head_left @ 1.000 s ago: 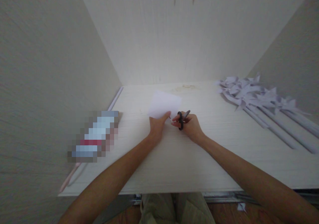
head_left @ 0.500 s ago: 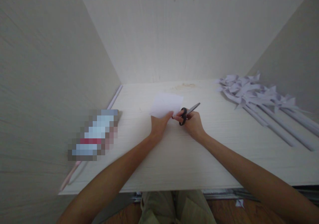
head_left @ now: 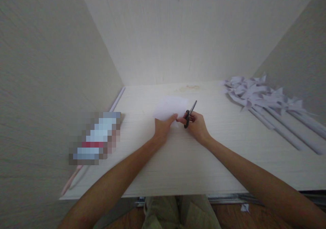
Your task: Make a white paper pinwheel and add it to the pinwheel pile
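A white piece of paper (head_left: pixel 170 107) is held in my left hand (head_left: pixel 163 126), its thumb on top and the other fingers hidden beneath. Close by on the right, my right hand (head_left: pixel 197 125) is closed on black-handled scissors (head_left: pixel 187 117), with the blades pointing up and away from me. The fingertips of that hand are at the paper's lower right corner. Whether they pinch it I cannot tell.
Several paper pinwheels (head_left: pixel 259 91) on rolled-paper sticks lie at the right of the white table (head_left: pixel 158 174). At the left are a blurred-out package (head_left: pixel 98 137) and a thin paper stick (head_left: pixel 118 98). White panels surround the back and sides. A paper scrap (head_left: pixel 245 207) lies on the floor.
The scissors have turned in my right hand, so their blades point more upward and less to the right. The paper has shifted slightly and looks more curved. My left hand is almost still.
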`<act>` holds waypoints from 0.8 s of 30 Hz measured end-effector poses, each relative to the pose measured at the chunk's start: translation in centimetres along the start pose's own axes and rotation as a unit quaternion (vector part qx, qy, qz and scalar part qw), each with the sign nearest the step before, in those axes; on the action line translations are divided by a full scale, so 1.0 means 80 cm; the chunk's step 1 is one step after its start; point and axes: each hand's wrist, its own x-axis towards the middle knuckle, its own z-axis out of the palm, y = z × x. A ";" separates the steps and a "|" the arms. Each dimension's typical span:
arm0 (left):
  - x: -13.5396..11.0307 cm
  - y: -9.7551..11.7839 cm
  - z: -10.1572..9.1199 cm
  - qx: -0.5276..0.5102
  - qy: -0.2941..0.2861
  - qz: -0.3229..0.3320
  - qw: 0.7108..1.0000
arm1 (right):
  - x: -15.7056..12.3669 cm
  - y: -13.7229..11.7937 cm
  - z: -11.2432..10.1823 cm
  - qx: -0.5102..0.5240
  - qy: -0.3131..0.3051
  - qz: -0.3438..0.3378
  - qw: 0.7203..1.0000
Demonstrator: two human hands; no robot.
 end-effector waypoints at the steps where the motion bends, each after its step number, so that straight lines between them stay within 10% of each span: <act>1: 0.000 0.000 0.000 -0.003 -0.001 0.003 1.000 | 0.001 0.000 0.000 -0.006 -0.007 0.000 1.000; 17: 0.012 -0.002 -0.008 0.033 -0.056 0.010 0.998 | 0.000 -0.002 -0.003 0.066 -0.031 0.071 0.995; 24: 0.041 -0.011 -0.021 -0.046 0.028 -0.008 0.999 | -0.009 -0.022 -0.008 0.167 -0.172 0.191 0.952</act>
